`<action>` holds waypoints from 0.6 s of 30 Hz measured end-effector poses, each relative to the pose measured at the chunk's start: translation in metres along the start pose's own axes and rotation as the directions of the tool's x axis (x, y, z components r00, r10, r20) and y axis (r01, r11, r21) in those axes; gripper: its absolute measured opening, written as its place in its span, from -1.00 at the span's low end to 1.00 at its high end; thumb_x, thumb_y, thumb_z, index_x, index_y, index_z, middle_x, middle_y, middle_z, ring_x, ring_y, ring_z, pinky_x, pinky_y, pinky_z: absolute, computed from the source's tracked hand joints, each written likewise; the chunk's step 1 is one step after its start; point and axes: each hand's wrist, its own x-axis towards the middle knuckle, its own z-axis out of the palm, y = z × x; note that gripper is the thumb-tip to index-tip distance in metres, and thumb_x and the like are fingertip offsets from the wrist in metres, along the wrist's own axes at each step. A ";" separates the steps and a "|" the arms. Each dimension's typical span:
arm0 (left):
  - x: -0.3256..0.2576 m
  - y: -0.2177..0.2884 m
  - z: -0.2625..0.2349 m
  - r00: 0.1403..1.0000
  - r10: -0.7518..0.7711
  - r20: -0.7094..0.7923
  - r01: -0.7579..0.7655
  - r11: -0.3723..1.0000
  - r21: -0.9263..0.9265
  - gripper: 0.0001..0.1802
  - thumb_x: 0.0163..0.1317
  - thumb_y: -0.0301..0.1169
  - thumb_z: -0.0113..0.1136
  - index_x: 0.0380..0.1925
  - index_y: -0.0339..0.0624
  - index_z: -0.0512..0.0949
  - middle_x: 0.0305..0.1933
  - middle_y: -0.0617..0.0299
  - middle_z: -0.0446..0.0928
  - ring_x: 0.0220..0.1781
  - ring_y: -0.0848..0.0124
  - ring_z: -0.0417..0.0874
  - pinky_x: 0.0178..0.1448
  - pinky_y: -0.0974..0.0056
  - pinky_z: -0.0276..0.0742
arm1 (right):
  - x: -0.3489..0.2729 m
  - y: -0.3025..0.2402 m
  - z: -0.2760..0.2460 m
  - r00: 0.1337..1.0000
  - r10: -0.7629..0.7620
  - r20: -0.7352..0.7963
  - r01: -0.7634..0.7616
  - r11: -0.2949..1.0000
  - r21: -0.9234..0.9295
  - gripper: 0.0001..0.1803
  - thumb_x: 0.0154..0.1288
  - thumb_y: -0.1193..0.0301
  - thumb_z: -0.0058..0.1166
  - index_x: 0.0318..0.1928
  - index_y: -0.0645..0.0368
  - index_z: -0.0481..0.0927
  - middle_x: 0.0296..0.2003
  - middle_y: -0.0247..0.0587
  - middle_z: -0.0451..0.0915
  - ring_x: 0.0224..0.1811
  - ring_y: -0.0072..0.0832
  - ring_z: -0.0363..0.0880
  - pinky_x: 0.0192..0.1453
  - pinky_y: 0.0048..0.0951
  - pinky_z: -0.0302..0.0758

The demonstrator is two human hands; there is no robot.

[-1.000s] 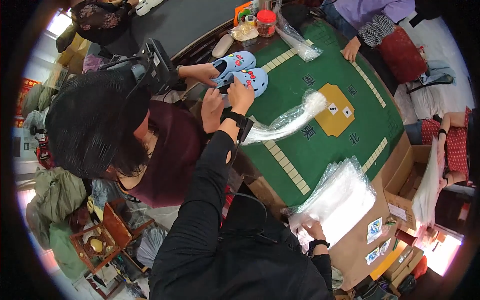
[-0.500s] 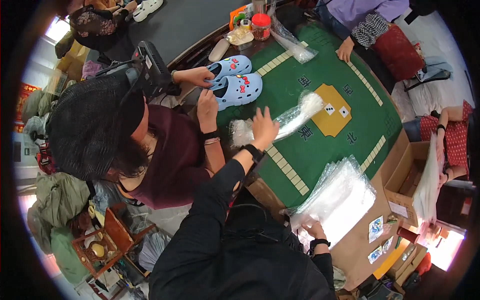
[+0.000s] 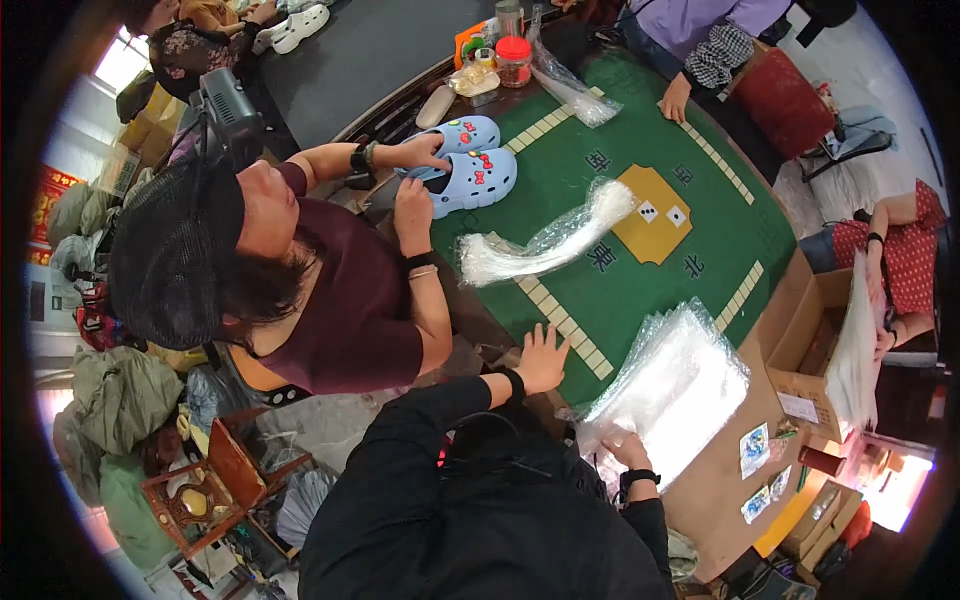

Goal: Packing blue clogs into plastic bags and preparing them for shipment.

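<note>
My left hand [image 3: 542, 360] rests on the near edge of the green mat, fingers spread, with nothing in it. Beside its fingertips runs a row of pale tiles printed on the mat [image 3: 650, 130]. My right hand [image 3: 628, 452] is closed on the near edge of a stack of clear plastic bags [image 3: 685, 390]; the bags partly hide its fingers. Beyond my left hand lies a long, crumpled bundle of clear plastic bags [image 3: 545, 245]. To its left, a co-worker's two hands [image 3: 412, 205] are at a pair of light blue clogs [image 3: 475, 185] with red charms.
An open cardboard box [image 3: 810, 340] stands at the right, near a person in red holding plastic sheeting [image 3: 850, 350]. Small printed packets [image 3: 755, 450] lie on brown board. A red-lidded jar [image 3: 514, 60] stands at the back. Another person's hand [image 3: 676, 98] touches the mat's far edge.
My left hand has come away from the crumpled bag bundle, down to the mat's near edge. My right hand stays at the stack. The co-worker at the left has raised their head.
</note>
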 end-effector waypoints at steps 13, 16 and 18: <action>-0.021 0.001 0.024 0.989 -0.060 0.134 0.053 0.997 0.054 -0.10 0.02 -0.25 0.20 0.35 -0.08 -0.02 0.40 -0.33 -0.27 0.35 -0.42 -0.14 0.25 -0.25 0.12 | 0.019 0.010 0.003 0.997 -0.063 0.039 0.063 0.998 0.008 -0.44 0.12 -0.06 0.05 -0.07 0.14 0.57 -0.08 0.08 0.54 0.02 -0.05 0.47 0.12 -0.24 0.40; -0.031 -0.011 0.049 0.996 0.000 -0.092 0.012 0.991 0.130 -0.18 -0.02 -0.31 0.13 0.31 -0.13 0.09 0.37 -0.36 -0.15 0.32 -0.42 -0.06 0.20 -0.24 0.18 | 0.020 0.004 0.003 0.944 -0.328 0.033 0.326 0.944 0.038 -0.47 0.16 -0.05 -0.03 -0.05 0.10 0.55 -0.08 -0.04 0.55 0.00 -0.12 0.48 0.08 -0.21 0.40; -0.030 -0.009 0.058 0.988 0.052 -0.146 -0.019 0.977 0.214 0.00 -0.12 -0.19 0.31 0.34 -0.09 0.02 0.35 -0.40 -0.14 0.29 -0.43 0.00 0.19 -0.21 0.22 | 0.038 0.028 0.028 0.928 -0.368 0.063 0.364 0.929 0.072 -0.47 0.20 -0.05 -0.10 0.00 0.04 0.53 -0.06 -0.05 0.54 0.02 -0.13 0.47 0.13 -0.24 0.37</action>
